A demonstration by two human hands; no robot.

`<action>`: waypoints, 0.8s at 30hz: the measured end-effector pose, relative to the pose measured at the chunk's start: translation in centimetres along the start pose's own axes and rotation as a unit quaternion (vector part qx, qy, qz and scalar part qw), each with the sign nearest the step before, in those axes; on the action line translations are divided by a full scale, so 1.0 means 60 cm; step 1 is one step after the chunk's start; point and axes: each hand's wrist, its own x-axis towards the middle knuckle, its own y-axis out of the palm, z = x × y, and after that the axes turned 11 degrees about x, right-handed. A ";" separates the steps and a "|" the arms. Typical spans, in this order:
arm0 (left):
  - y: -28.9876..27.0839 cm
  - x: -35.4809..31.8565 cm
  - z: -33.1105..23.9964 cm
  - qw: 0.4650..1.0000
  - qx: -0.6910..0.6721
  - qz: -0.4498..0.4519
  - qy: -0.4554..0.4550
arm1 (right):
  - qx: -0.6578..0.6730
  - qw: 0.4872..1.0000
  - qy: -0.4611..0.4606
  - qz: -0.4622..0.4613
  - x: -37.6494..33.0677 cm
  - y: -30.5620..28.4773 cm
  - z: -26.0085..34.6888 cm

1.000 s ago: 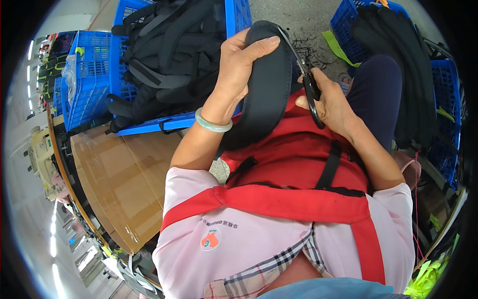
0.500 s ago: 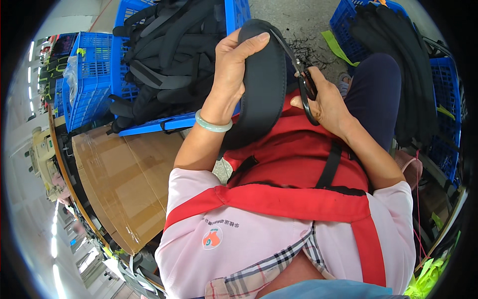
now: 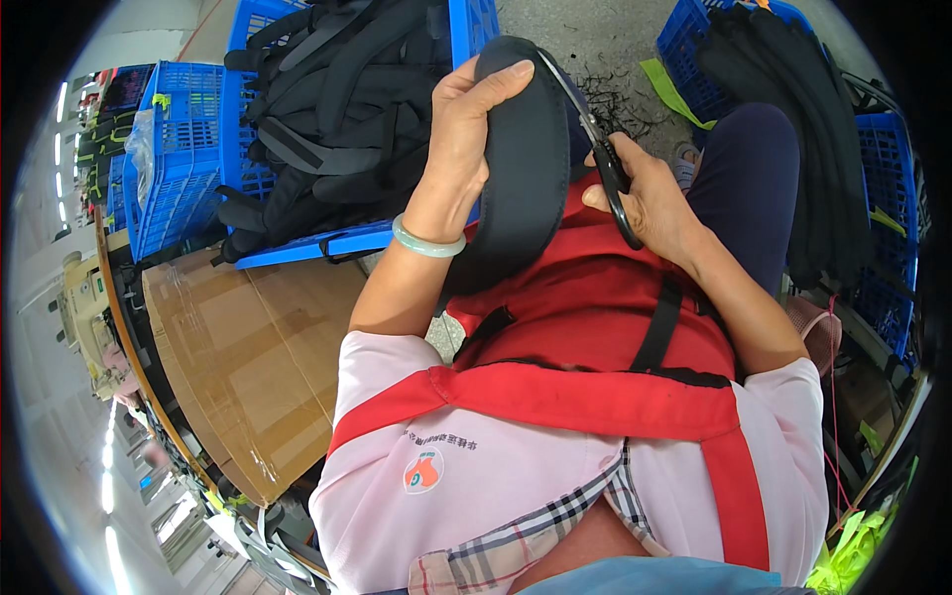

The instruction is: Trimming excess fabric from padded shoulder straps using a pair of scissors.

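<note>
A black padded strap (image 3: 526,169) with a stitched edge hangs in a curve over my lap. Its rounded top end is pinched by my left hand (image 3: 464,124), thumb flat on the face and a pale green bangle on the wrist. Black-handled scissors (image 3: 615,188) are gripped in my right hand (image 3: 650,203). Their blades point up and to the left, along the right edge of the strap near its top end. Whether the blade tips touch the fabric I cannot tell. The strap's lower end passes out of sight beside my red apron (image 3: 605,317).
Left of the strap, a blue crate (image 3: 238,119) holds a heap of black straps (image 3: 337,109). A cardboard box (image 3: 253,347) stands below it. Long black pieces (image 3: 803,149) lie over blue crates (image 3: 888,169) at right. Black scraps (image 3: 620,104) litter the floor.
The scissors' handles have come closer together, and the blades have tilted slightly. My left hand and the strap have hardly moved.
</note>
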 end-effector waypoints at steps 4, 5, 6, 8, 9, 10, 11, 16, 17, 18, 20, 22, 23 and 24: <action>-0.004 0.000 0.001 1.000 -0.008 0.001 -0.006 | 0.040 0.999 0.010 -0.004 0.002 -0.001 -0.002; -0.003 0.002 0.003 1.000 -0.011 0.003 -0.008 | 0.058 0.998 0.021 0.000 0.002 -0.003 -0.002; -0.002 0.003 0.004 1.000 -0.014 0.005 -0.010 | 0.059 0.998 0.021 -0.001 0.002 -0.006 -0.004; -0.002 0.002 0.001 1.000 -0.001 0.005 -0.007 | 0.039 0.999 0.009 0.001 0.003 -0.011 -0.007; -0.002 0.001 0.000 1.000 0.011 0.004 -0.003 | 0.036 0.999 0.008 0.001 0.003 -0.012 -0.007; 0.001 -0.002 -0.002 1.000 0.009 0.005 -0.001 | 0.017 1.000 -0.018 -0.013 0.002 -0.012 -0.008; 0.009 -0.005 -0.005 0.999 0.026 0.018 0.008 | -0.003 0.999 -0.046 -0.025 0.000 -0.015 -0.008; 0.021 -0.005 -0.002 0.996 0.059 0.064 0.029 | -0.014 0.998 -0.052 -0.041 -0.004 -0.031 -0.010; 0.021 -0.005 -0.002 0.996 0.057 0.063 0.030 | -0.006 0.998 -0.046 -0.036 -0.005 -0.034 -0.011; 0.020 -0.005 -0.001 0.996 0.061 0.067 0.023 | -0.008 0.998 -0.044 -0.036 -0.008 -0.038 -0.009; 0.019 -0.007 0.000 0.995 0.063 0.070 0.017 | -0.019 1.000 -0.016 -0.018 -0.013 -0.048 0.004; 0.018 -0.006 0.002 0.995 0.069 0.069 0.000 | -0.017 1.000 -0.002 -0.006 -0.016 -0.057 0.010; 0.018 -0.005 0.002 0.995 0.067 0.068 0.000 | -0.013 1.000 0.011 0.004 -0.017 -0.062 0.014; 0.018 -0.005 0.003 0.995 0.073 0.075 0.000 | -0.004 1.000 0.001 0.004 -0.020 -0.066 0.020</action>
